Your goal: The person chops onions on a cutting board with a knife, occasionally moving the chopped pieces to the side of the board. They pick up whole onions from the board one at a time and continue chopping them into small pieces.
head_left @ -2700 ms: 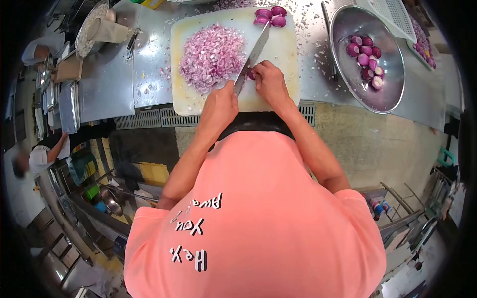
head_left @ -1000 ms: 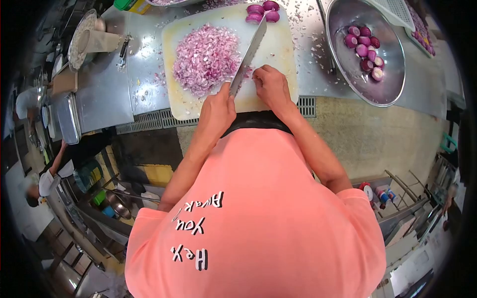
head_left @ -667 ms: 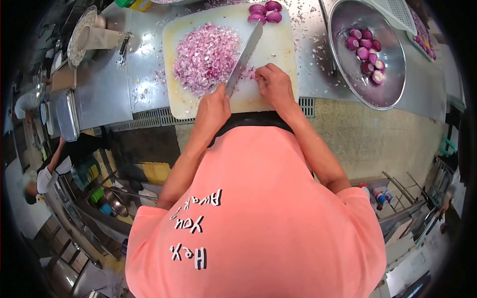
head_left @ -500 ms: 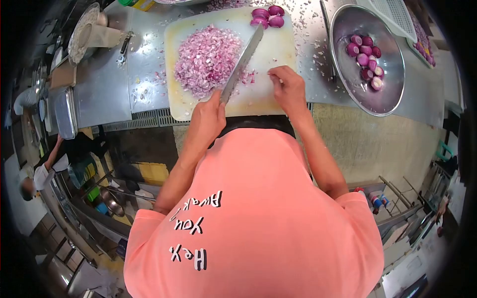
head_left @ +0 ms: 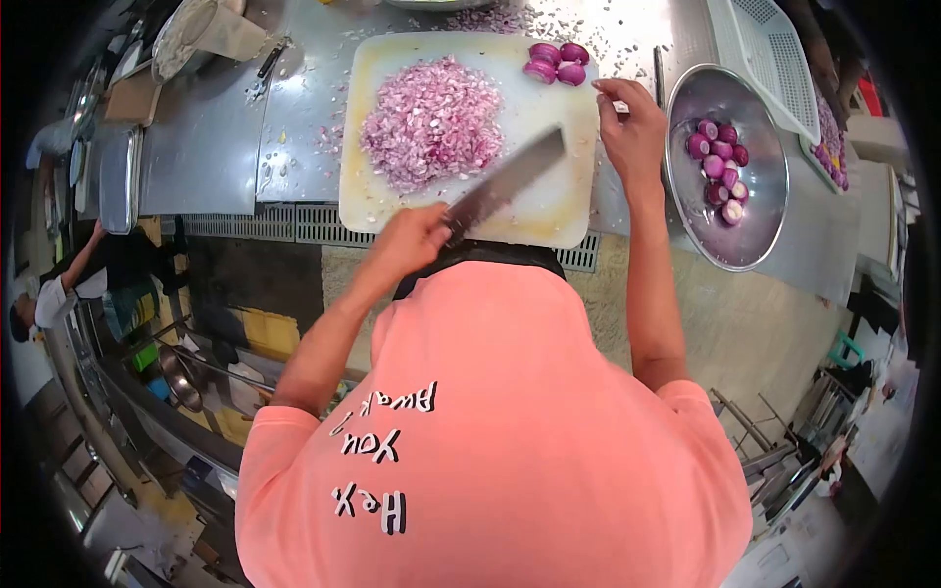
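My left hand (head_left: 412, 238) is closed round the handle of a broad kitchen knife (head_left: 512, 178), its blade slanting up and right over the cutting board (head_left: 549, 220) and slightly blurred. Left of the blade, a heap of finely chopped shallots (head_left: 431, 122) lies on the board. Several peeled purple shallot pieces (head_left: 557, 63) sit together at the board's far right corner. My right hand (head_left: 632, 127) is over the board's right edge, just right of those pieces and apart from them. Its thumb and forefinger point left with a gap, and nothing shows between them.
A steel bowl (head_left: 683, 211) with several whole peeled shallots (head_left: 720, 157) stands right of the board. Behind it is a white plastic basket (head_left: 750, 93). A small knife (head_left: 272, 61) and a plastic jug (head_left: 227, 37) lie at the left. Another person (head_left: 64, 284) is at far left.
My right hand has moved from above the board's middle right to its far right edge, its fingers opening. The knife's blade has swung right and lower, away from the chopped heap.
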A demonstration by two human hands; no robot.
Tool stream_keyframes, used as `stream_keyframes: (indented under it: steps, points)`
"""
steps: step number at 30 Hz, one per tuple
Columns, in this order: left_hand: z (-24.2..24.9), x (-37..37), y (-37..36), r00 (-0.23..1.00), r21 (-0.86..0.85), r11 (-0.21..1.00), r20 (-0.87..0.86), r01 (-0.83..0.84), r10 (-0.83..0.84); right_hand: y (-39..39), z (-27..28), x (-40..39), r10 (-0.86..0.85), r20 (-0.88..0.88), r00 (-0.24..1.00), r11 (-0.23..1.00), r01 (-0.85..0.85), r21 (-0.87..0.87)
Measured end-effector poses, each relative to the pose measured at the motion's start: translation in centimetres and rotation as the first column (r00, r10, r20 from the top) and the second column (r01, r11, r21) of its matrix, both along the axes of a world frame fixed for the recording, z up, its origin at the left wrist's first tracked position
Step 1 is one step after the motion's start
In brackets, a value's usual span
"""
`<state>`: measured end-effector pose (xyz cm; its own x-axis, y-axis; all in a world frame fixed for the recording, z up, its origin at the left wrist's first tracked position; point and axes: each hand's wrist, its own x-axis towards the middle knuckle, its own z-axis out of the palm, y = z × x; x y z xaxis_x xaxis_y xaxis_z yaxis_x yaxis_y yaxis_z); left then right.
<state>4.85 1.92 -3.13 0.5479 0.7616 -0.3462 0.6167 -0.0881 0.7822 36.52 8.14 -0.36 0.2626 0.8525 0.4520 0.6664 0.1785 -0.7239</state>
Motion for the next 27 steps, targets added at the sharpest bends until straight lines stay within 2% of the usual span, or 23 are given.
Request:
stream_keyframes:
  steps: [2,3,4,5,6,7,8,9,10,11,12,13,14,16,17,18,20,21,23,24,25,27]
  points:
    - [1.3,-0.7,1.3,0.971,-0.004,0.972,-0.054,-0.233,0.232,2.2,-1.7,0.3,0.062,0.058,0.996,0.998,-0.062,-0.002]
    - [1.5,-0.7,1.6,0.970,-0.001,0.971,-0.051,-0.239,0.238,3.3,-2.6,0.3,0.069,0.029,0.997,0.997,-0.068,-0.035]
    - [1.7,-0.6,1.7,0.959,0.108,0.962,-0.110,-0.251,0.263,4.3,-3.4,0.5,0.075,0.031,0.997,0.997,-0.074,-0.033]
    - [1.9,-0.6,1.8,0.942,0.215,0.943,-0.167,-0.255,0.293,5.2,-4.2,0.6,0.091,0.073,0.993,0.994,-0.087,-0.059]
    - [2.3,-0.2,1.3,0.940,0.219,0.940,-0.164,-0.262,0.300,6.2,-4.7,0.5,0.109,0.116,0.987,0.992,-0.100,-0.084]
    - [2.8,0.4,0.3,0.954,0.194,0.951,-0.130,-0.242,0.270,7.0,-5.0,0.3,0.115,0.119,0.986,0.983,-0.095,-0.159]
    - [3.3,0.6,-0.7,0.966,0.170,0.960,-0.097,-0.221,0.239,7.7,-5.5,0.1,0.121,0.119,0.986,0.982,-0.102,-0.156]
    - [3.3,0.3,-1.3,0.982,0.138,0.978,-0.078,-0.158,0.170,8.5,-6.5,-0.1,0.170,0.171,0.970,0.972,-0.137,-0.190]
    - [2.6,-0.3,-1.5,0.981,0.143,0.976,-0.079,-0.164,0.177,8.9,-6.4,-0.5,0.220,0.221,0.950,0.959,-0.169,-0.226]
    - [1.4,-1.3,-1.9,0.986,0.116,0.980,-0.024,-0.161,0.164,8.8,-6.5,-0.8,0.277,0.200,0.940,0.933,-0.214,-0.290]
    - [0.2,-2.4,-2.1,0.988,0.090,0.984,0.032,-0.156,0.153,8.9,-6.8,-0.9,0.283,0.200,0.938,0.932,-0.220,-0.288]
    - [-0.4,-3.6,-1.4,0.981,-0.012,0.981,0.005,-0.193,0.193,8.8,-7.3,-1.0,0.290,0.260,0.921,0.943,-0.229,-0.240]
    - [-1.0,-4.7,-0.5,0.980,-0.012,0.980,0.004,-0.198,0.198,8.7,-7.9,-1.0,0.290,0.317,0.903,0.952,-0.238,-0.193]
    - [0.6,-5.5,1.1,0.941,0.023,0.955,-0.162,-0.296,0.295,6.9,-7.0,-2.1,0.271,0.257,0.928,0.955,-0.226,-0.192]
    - [1.6,-5.3,1.6,0.941,0.124,0.946,-0.126,-0.299,0.314,5.4,-6.1,-2.8,0.274,0.210,0.938,0.933,-0.207,-0.295]
    - [2.5,-4.6,1.6,0.941,0.126,0.946,-0.123,-0.299,0.314,4.1,-5.1,-3.5,0.271,0.166,0.948,0.900,-0.189,-0.392]
    - [3.7,-2.8,0.9,0.920,0.264,0.915,-0.168,-0.305,0.355,1.3,-6.8,-4.3,0.285,0.038,0.958,0.906,-0.256,-0.338]
    - [2.1,-2.4,0.3,0.936,0.336,0.890,-0.060,-0.308,0.346,-0.1,-6.6,-5.0,0.286,0.039,0.958,0.905,-0.257,-0.338]
    - [2.2,0.0,0.4,0.942,0.292,0.920,-0.130,-0.262,0.309,-2.7,-6.2,-6.7,0.308,-0.019,0.951,0.884,-0.294,-0.364]
    - [2.2,1.0,0.5,0.944,0.242,0.946,-0.195,-0.217,0.267,-3.2,-6.1,-7.4,0.300,-0.021,0.954,0.886,-0.287,-0.365]
    - [0.8,1.5,1.0,0.966,0.286,0.948,-0.168,-0.143,0.197,-3.6,-5.9,-8.0,0.299,0.030,0.954,0.899,-0.271,-0.343]
    - [1.4,1.4,0.9,0.975,0.295,0.947,-0.139,-0.125,0.172,-3.9,-5.5,-8.5,0.307,0.115,0.945,0.906,-0.253,-0.341]
